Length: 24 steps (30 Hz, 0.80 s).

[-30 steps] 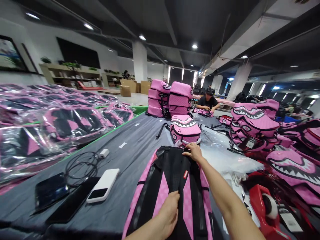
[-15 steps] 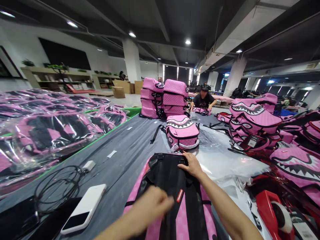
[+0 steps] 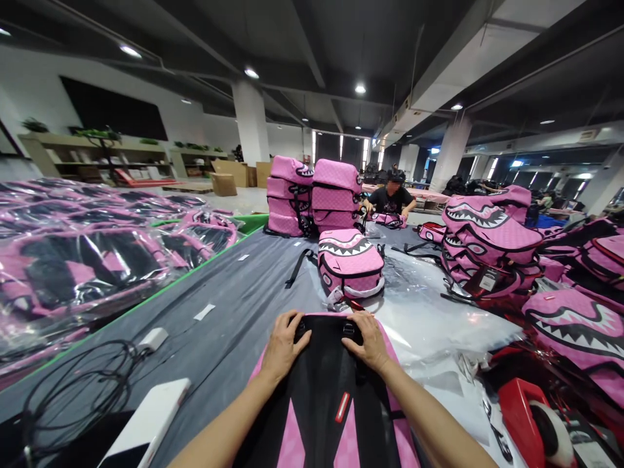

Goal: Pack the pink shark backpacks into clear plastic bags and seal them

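Seeing my left hand [image 3: 281, 346] and right hand [image 3: 366, 341] well apart, both lying flat and unclamped on the black-backed pink backpack [image 3: 325, 406], its long axis running twelve to six o'clock.

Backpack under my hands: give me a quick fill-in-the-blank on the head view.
The left hand and right hand rest on the backpack's ____ back panel.
The red tape dispenser sits to the ____ of the backpack.
The co-worker ahead wears a ____ shirt.

Missing words: black; right; black.
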{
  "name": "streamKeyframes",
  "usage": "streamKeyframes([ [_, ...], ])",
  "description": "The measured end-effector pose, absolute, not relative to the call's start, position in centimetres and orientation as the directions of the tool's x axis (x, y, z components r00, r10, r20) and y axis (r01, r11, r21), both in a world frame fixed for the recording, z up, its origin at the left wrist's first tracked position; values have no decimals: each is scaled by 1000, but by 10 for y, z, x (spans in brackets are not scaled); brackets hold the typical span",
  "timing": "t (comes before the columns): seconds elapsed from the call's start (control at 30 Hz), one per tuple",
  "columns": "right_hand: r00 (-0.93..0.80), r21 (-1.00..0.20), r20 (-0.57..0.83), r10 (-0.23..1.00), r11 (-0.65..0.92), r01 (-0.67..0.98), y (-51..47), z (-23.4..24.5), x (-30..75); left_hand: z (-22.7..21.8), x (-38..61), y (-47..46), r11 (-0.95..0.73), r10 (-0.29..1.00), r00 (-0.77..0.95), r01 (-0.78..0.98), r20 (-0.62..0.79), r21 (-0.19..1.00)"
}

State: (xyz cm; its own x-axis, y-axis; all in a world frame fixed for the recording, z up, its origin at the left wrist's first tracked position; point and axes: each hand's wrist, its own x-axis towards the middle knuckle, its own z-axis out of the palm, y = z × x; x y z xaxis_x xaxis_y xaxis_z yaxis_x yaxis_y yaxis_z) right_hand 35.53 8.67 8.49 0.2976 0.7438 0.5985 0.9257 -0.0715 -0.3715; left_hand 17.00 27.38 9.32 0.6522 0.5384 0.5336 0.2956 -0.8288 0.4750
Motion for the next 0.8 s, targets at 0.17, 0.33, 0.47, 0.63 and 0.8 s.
streamKeyframes([
  [0.17,286,-321,540,792,-120,939,52,82,316,69,135,245,-851,518,598,287,612,440],
  [0.33,252,-305,429,867,-124,944,18,81,295,48,108,220,-912,410,671,276,618,304],
  [0.47,254,-352,364,896,-120,928,16,78,302,53,110,226,-945,326,819,271,473,183],
  [0.63,339,-339,187,922,-263,903,59,77,332,70,170,251,-949,310,932,293,190,116],
  [0.8,429,-258,104,898,-392,883,106,78,344,71,201,262,-899,437,881,423,183,112],
])
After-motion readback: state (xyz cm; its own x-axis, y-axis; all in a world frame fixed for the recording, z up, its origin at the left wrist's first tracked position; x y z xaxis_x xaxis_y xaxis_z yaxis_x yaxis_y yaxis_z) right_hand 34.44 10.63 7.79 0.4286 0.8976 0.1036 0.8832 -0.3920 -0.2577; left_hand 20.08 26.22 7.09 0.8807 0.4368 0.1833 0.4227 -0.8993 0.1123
